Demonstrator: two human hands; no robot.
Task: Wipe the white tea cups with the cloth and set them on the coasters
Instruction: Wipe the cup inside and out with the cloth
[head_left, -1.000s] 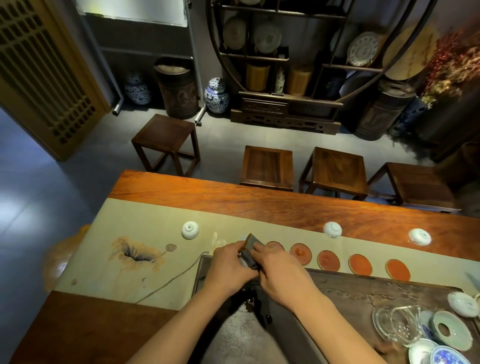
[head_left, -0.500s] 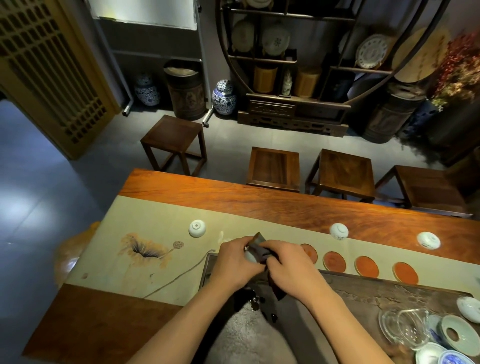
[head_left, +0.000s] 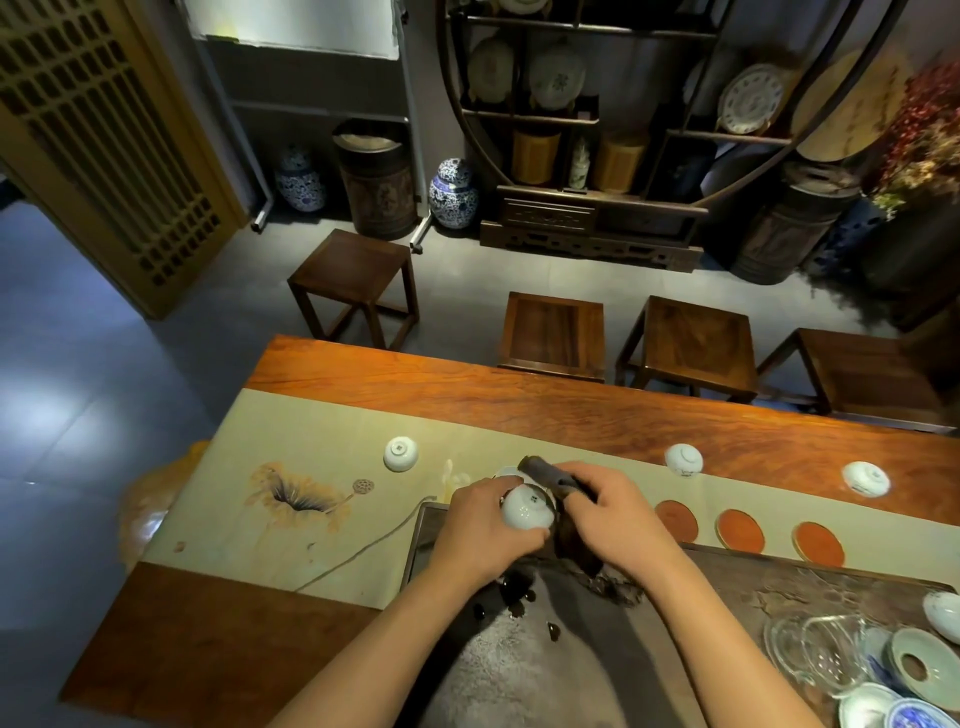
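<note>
My left hand (head_left: 480, 535) grips a white tea cup (head_left: 525, 510) tipped on its side, its base turned toward me. My right hand (head_left: 615, 517) holds a dark cloth (head_left: 553, 475) pressed against the cup's far side. Another white cup's rim (head_left: 503, 472) shows just behind the hands. Three more white cups lie upside down on the beige runner: one at the left (head_left: 400, 453), one past the middle (head_left: 683, 460), one at the right (head_left: 865, 479). Three round orange coasters (head_left: 675, 520) (head_left: 740, 529) (head_left: 819, 544) lie in a row right of my hands; anything under my hands is hidden.
A dark carved tea tray (head_left: 727, 582) lies under my arms, with a glass pitcher (head_left: 815, 649) and blue-and-white dishes (head_left: 924, 670) at its right end. The runner (head_left: 291, 431) covers the wooden table (head_left: 519, 395). Several stools (head_left: 553, 330) stand beyond its far edge.
The cup has been turned in my left hand, so its white base now shows toward me. The cloth in my right hand has shifted round to the cup's far side. The camera view drifted left.
</note>
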